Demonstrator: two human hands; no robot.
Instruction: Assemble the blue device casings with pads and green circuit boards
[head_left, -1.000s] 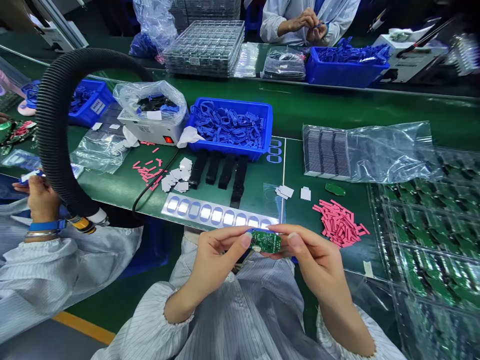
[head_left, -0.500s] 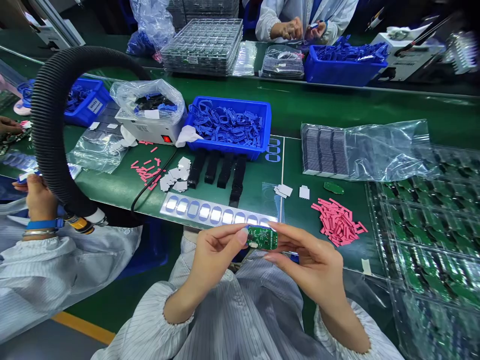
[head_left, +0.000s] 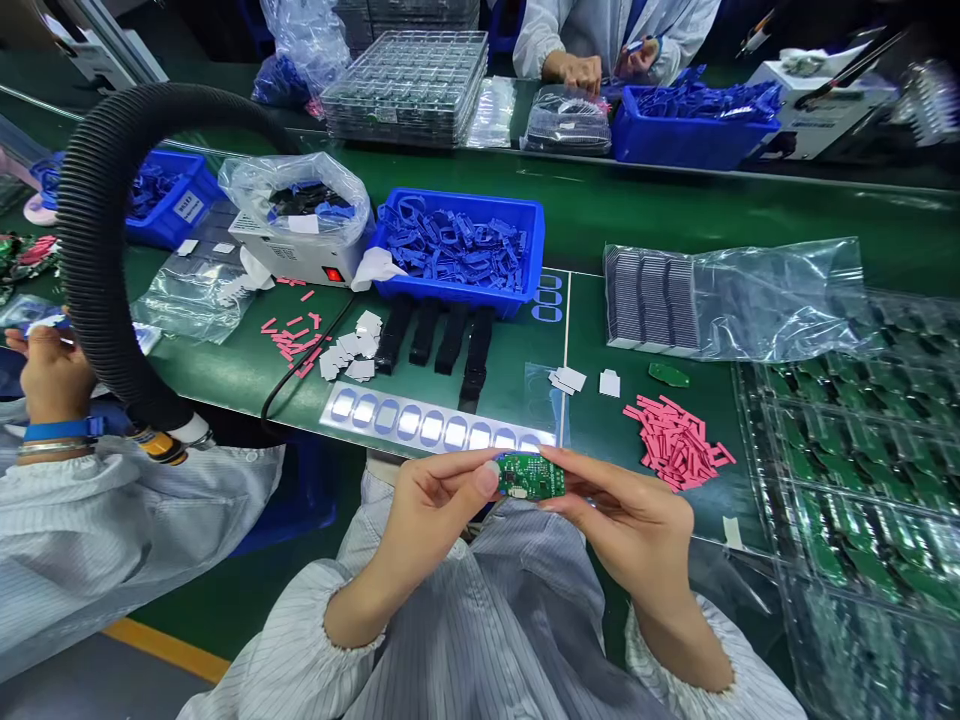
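A small green circuit board (head_left: 531, 476) is held over my lap, just off the near edge of the green table (head_left: 645, 215). My left hand (head_left: 427, 510) pinches its left end between thumb and fingers. My right hand (head_left: 626, 510) grips its right end, fingers curled under it. Just beyond the board lies a clear strip of oval stickers (head_left: 431, 427). A pile of pink strips (head_left: 677, 441) lies on the table to the right of my right hand.
A blue bin of blue plastic parts (head_left: 459, 246) and black blocks (head_left: 439, 340) sit ahead. Clear trays of green boards (head_left: 855, 470) fill the right. A bagged grey stack (head_left: 652, 300), a black hose (head_left: 97, 230) and co-workers at left (head_left: 49, 375) and across (head_left: 581, 70) surround me.
The board has turned slightly in my fingers and my right hand has closed in on its right end. The co-worker on the left has raised a hand.
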